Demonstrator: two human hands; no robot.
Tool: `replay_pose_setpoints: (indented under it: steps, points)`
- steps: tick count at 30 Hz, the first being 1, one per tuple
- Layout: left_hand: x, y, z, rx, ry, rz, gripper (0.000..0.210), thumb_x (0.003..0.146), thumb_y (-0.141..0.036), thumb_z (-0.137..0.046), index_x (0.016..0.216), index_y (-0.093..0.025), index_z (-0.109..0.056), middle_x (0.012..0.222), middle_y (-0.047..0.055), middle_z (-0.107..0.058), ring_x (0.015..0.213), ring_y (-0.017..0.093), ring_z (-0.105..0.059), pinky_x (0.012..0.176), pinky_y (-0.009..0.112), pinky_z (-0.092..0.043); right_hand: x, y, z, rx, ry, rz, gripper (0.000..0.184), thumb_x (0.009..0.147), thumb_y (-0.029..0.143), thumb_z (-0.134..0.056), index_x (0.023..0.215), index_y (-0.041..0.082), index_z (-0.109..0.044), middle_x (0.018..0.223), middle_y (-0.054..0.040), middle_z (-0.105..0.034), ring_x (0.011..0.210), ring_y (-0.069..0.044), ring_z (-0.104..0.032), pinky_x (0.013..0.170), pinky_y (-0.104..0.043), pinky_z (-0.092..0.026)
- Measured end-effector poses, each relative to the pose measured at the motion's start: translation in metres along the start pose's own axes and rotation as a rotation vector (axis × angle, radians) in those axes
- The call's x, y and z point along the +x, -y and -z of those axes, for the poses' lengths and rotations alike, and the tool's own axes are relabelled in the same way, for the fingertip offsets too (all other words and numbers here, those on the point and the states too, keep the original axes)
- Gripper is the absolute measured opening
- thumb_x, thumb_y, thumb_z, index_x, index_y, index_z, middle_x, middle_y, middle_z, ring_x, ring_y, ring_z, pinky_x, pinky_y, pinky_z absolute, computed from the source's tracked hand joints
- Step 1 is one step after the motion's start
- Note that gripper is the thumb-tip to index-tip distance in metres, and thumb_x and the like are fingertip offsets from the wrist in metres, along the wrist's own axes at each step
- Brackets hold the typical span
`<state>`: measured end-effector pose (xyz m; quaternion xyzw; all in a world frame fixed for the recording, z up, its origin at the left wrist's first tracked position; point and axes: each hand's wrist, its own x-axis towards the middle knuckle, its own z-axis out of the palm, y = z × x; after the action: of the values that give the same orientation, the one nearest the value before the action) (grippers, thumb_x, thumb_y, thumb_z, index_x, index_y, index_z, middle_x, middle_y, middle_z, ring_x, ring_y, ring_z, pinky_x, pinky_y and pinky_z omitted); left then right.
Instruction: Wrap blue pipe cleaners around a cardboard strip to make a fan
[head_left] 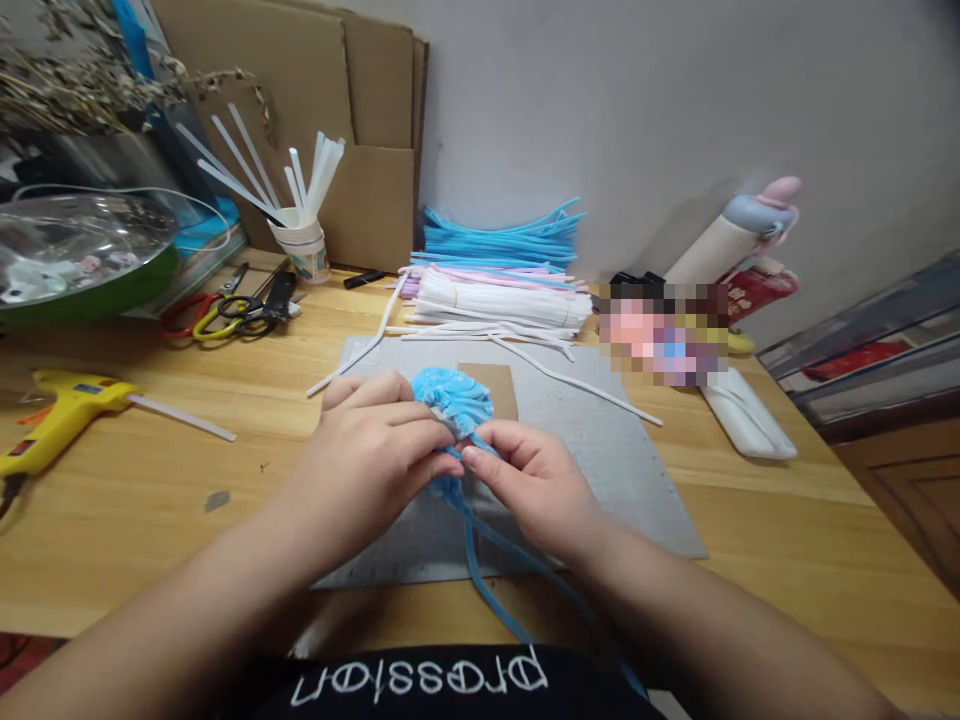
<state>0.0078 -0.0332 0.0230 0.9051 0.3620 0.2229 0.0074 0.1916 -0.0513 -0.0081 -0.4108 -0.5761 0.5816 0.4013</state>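
Between my hands, above a grey mat (600,450), is a rounded blue piece formed of pipe cleaners (452,392). My left hand (379,435) is closed round its left side, with the thumb and fingertips at its lower edge. My right hand (529,475) pinches a blue pipe cleaner (482,443) at the right of the piece, between thumb and index finger. Two long blue ends hang from it toward my lap. Part of the blue piece is hidden behind my left fingers. A brown cardboard piece (501,385) lies on the mat behind it.
Bundles of blue (499,238) and white pipe cleaners (502,300) lie behind the mat. At left are a yellow glue gun (75,405), scissors (217,315), a cup of glue sticks (300,245) and a green-sided bowl (97,275). A bottle (712,245) stands at right.
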Motion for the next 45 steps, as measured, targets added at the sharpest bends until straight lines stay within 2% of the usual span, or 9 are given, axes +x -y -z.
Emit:
replay_pose_setpoints:
  steps: [3,7,16,19,25,33,37,41,45]
  points:
    - [0.003,0.001,0.004,0.040,-0.016,-0.045,0.030,0.087,-0.044,-0.054,0.073,-0.021,-0.066,0.069,0.000,-0.067,0.075,0.020,-0.049,0.066,0.035,-0.027,0.000,0.004,0.000,0.079,-0.003,-0.078,0.024,0.084,0.036,-0.058,0.071,0.016,-0.057,0.055,0.0052,-0.040,0.050,-0.007,-0.030,0.047,-0.022,-0.024]
    - [0.006,0.001,0.010,0.000,0.124,-0.020,0.029,0.084,-0.050,-0.056,0.088,-0.022,-0.066,0.080,0.001,-0.069,0.080,0.021,-0.051,0.068,0.034,-0.028,-0.001,0.008,0.002,0.182,-0.029,-0.134,0.023,0.082,0.037,-0.062,0.072,0.016,-0.060,0.047,0.0078,-0.035,0.042,-0.005,-0.024,0.041,-0.022,-0.016]
    - [0.015,0.007,0.009,-0.066,0.205,-0.028,0.023,0.079,-0.042,-0.066,0.068,-0.021,-0.069,0.061,0.000,-0.056,0.071,0.018,-0.049,0.067,0.032,-0.028,-0.001,0.007,0.003,0.400,0.043,-0.282,0.026,0.077,0.037,-0.066,0.069,0.017,-0.054,0.043,0.0108,-0.033,0.036,-0.002,-0.019,0.035,-0.020,-0.011]
    - [0.015,0.009,0.008,-0.090,0.234,0.011,0.023,0.078,-0.045,-0.066,0.076,-0.023,-0.071,0.064,0.001,-0.056,0.073,0.019,-0.051,0.068,0.032,-0.030,0.000,0.008,0.004,0.374,0.025,-0.271,0.025,0.077,0.037,-0.066,0.069,0.016,-0.054,0.043,0.0105,-0.034,0.035,-0.002,-0.021,0.035,-0.020,-0.011]
    - [0.013,0.007,0.010,-0.216,0.196,0.109,0.022,0.083,-0.039,-0.062,0.098,-0.024,-0.067,0.094,0.003,-0.069,0.090,0.021,-0.055,0.080,0.033,-0.034,0.000,0.012,0.004,0.359,-0.026,-0.228,0.026,0.078,0.037,-0.066,0.068,0.016,-0.054,0.042,0.0104,-0.034,0.035,-0.002,-0.024,0.036,-0.020,-0.013]
    - [0.015,0.004,0.013,-0.090,0.191,-0.019,0.015,0.084,-0.030,-0.061,0.074,-0.021,-0.067,0.069,0.000,-0.065,0.073,0.018,-0.052,0.065,0.033,-0.027,-0.004,0.005,0.002,0.595,0.091,-0.319,0.026,0.078,0.035,-0.067,0.070,0.017,-0.051,0.047,0.0115,-0.030,0.036,-0.001,-0.016,0.035,-0.019,-0.008]
    - [0.015,0.002,0.016,-0.040,0.181,-0.011,0.014,0.084,-0.034,-0.061,0.079,-0.023,-0.067,0.070,0.000,-0.063,0.075,0.019,-0.052,0.068,0.033,-0.027,-0.003,0.005,0.004,0.694,0.134,-0.392,0.027,0.079,0.032,-0.065,0.068,0.017,-0.045,0.049,0.0117,-0.029,0.037,-0.001,-0.012,0.035,-0.018,-0.005]
    - [0.010,0.000,0.014,-0.083,0.125,0.055,0.016,0.085,-0.037,-0.060,0.094,-0.026,-0.066,0.075,0.000,-0.062,0.080,0.019,-0.052,0.071,0.033,-0.028,-0.004,0.007,0.001,0.648,0.126,-0.358,0.026,0.081,0.034,-0.062,0.070,0.018,-0.046,0.049,0.0118,-0.029,0.037,-0.002,-0.013,0.035,-0.018,-0.007]
    - [0.005,-0.003,0.010,-0.049,0.096,0.027,0.011,0.086,-0.031,-0.059,0.084,-0.023,-0.065,0.072,0.000,-0.063,0.079,0.019,-0.050,0.071,0.033,-0.028,-0.005,0.008,-0.003,0.528,0.067,-0.326,0.027,0.081,0.039,-0.061,0.071,0.019,-0.046,0.049,0.0114,-0.034,0.037,-0.002,-0.018,0.035,-0.017,-0.010]
